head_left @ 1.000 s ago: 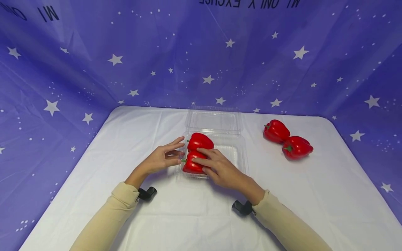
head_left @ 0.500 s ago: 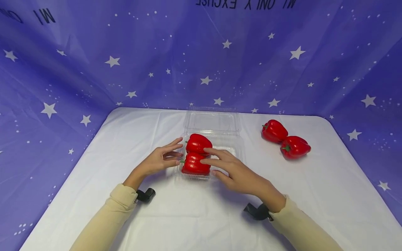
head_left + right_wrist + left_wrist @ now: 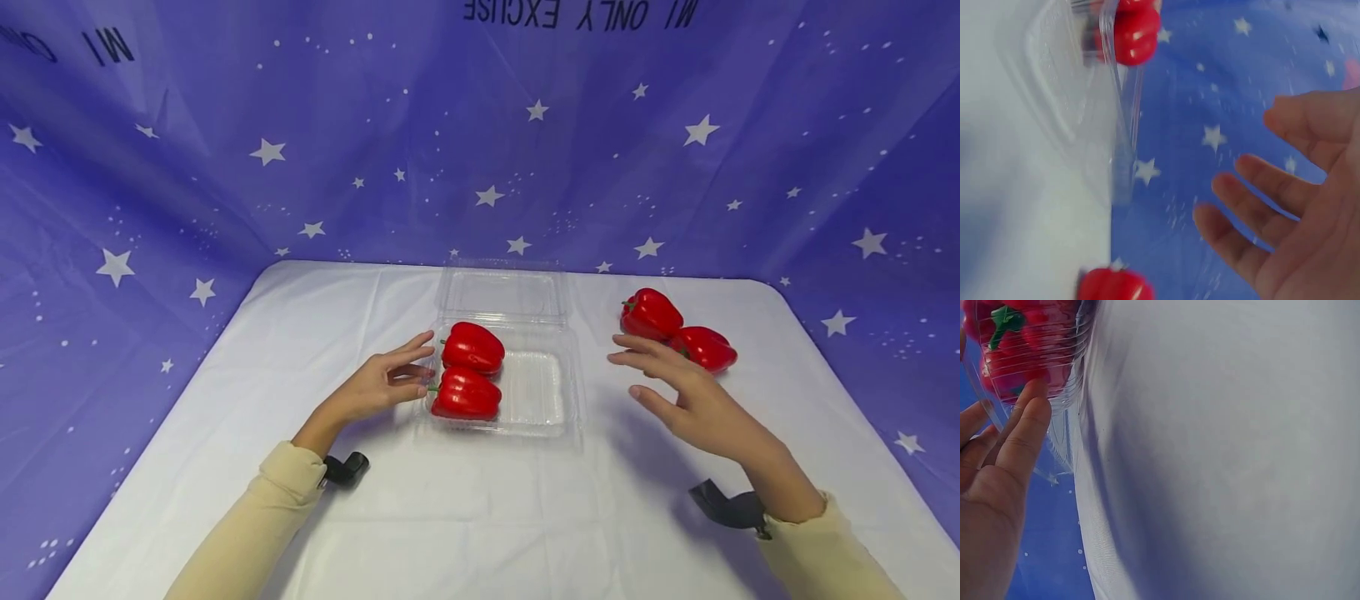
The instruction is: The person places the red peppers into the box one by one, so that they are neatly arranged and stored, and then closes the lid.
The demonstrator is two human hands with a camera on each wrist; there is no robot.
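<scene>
Two red bell peppers, a rear one (image 3: 473,347) and a front one (image 3: 467,395), lie side by side in the left half of a clear plastic clamshell box (image 3: 534,429). Their green stems point left. My left hand (image 3: 378,383) is at the box's left wall, fingers extended; in the left wrist view its fingertips (image 3: 1036,412) are against or very near the ribbed wall. My right hand (image 3: 693,400) hangs over the table right of the box, fingers spread and holding nothing. Just beyond it lie two more bell peppers, one behind (image 3: 651,314) and one nearer (image 3: 707,348), partly hidden by that hand.
The box's hinged lid (image 3: 502,293) lies folded back toward the rear edge of the white-covered table (image 3: 420,533). A purple star-printed cloth (image 3: 420,125) hangs behind and at both sides. Each wrist carries a black camera mount (image 3: 726,505).
My right hand has let go of the front pepper in the box and moved right, close to the two loose peppers. The left hand stays at the box's left side.
</scene>
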